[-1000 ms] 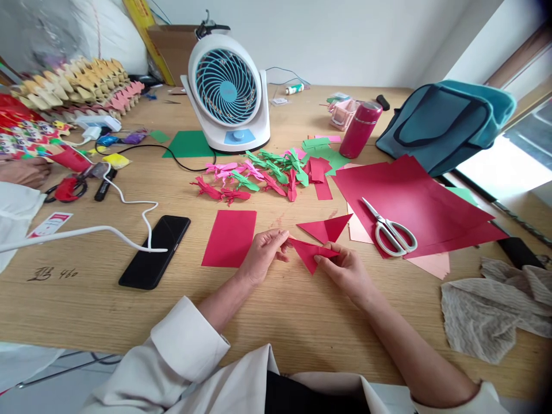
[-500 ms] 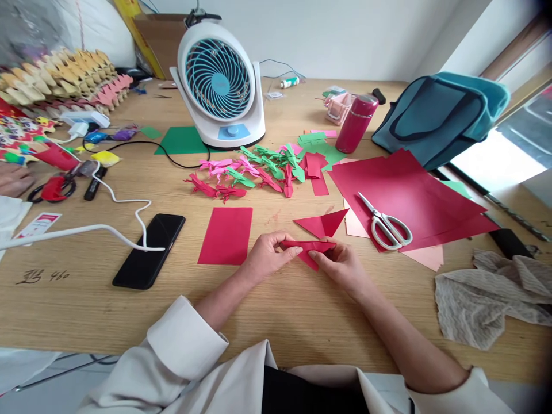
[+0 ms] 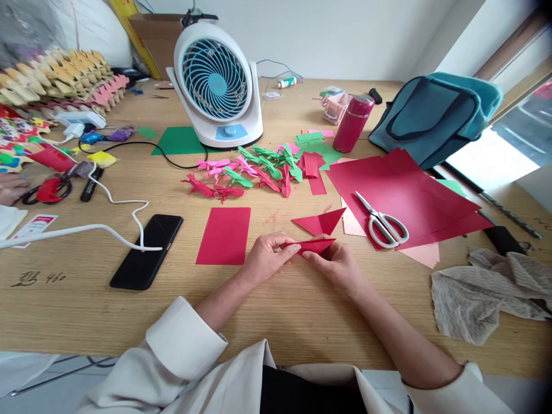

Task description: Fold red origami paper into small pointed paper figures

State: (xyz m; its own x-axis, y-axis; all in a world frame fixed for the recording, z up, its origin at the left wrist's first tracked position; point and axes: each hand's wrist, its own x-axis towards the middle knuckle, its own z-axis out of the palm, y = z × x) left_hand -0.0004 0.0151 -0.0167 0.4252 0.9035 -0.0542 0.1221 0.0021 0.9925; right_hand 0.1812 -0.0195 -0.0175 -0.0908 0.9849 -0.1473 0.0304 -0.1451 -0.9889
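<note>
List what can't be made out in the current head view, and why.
All in the head view:
Folded red paper: partly hidden by the left hand and right hand.
Another person's hand: cut off by the left edge.
Black marker: lettering too small to read.

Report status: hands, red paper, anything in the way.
Left hand and right hand: grip closed on one folded red paper. Nearest clutter: second folded red piece, just beyond the hands. Scissors off to the right.

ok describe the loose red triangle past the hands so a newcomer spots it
From the white fan, come nearer past the small folded figures. Just beyond the right hand lies the red triangle: pointed, unlike the red rectangle, and unheld, unlike the held red paper.
</note>
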